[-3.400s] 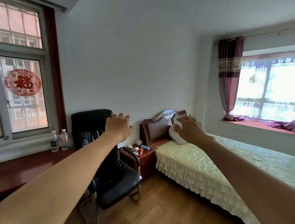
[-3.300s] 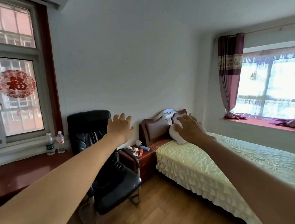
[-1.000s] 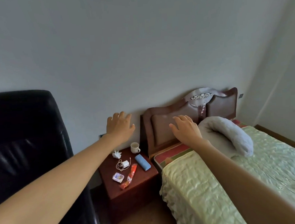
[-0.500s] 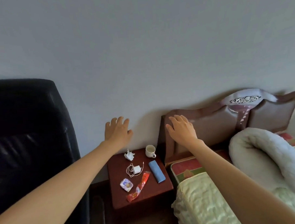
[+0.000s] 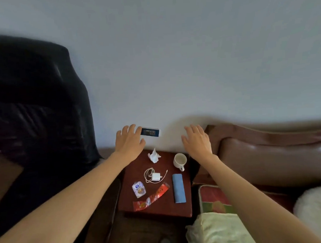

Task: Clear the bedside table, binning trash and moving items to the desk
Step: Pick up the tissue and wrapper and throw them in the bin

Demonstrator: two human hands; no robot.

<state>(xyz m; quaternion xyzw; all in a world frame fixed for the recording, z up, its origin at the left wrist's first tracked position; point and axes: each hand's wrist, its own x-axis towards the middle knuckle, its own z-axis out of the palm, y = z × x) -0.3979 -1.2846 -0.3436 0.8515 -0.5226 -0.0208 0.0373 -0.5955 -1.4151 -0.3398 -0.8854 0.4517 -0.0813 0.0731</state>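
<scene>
The dark red bedside table point(image 5: 167, 208) stands between a chair and the bed. On it lie a crumpled white tissue point(image 5: 154, 156), a white mug point(image 5: 179, 161), a white charger with coiled cable point(image 5: 154, 175), a blue folded cloth point(image 5: 178, 187), a small white snack packet point(image 5: 138, 189) and a red wrapper point(image 5: 151, 197). My left hand point(image 5: 129, 140) hovers open above the table's far left corner. Above the far right corner, near the mug, my right hand point(image 5: 197, 141) is also open. Neither touches anything.
A black leather chair point(image 5: 36, 117) fills the left side, close to the table. The bed's brown headboard point(image 5: 267, 153) and yellow-green bedspread point(image 5: 216, 229) are on the right. A wall socket point(image 5: 150, 132) sits just above the table.
My view has moved closer and tilted down over the bedside table. Both hands stay spread and have come down nearer the table's far edge.
</scene>
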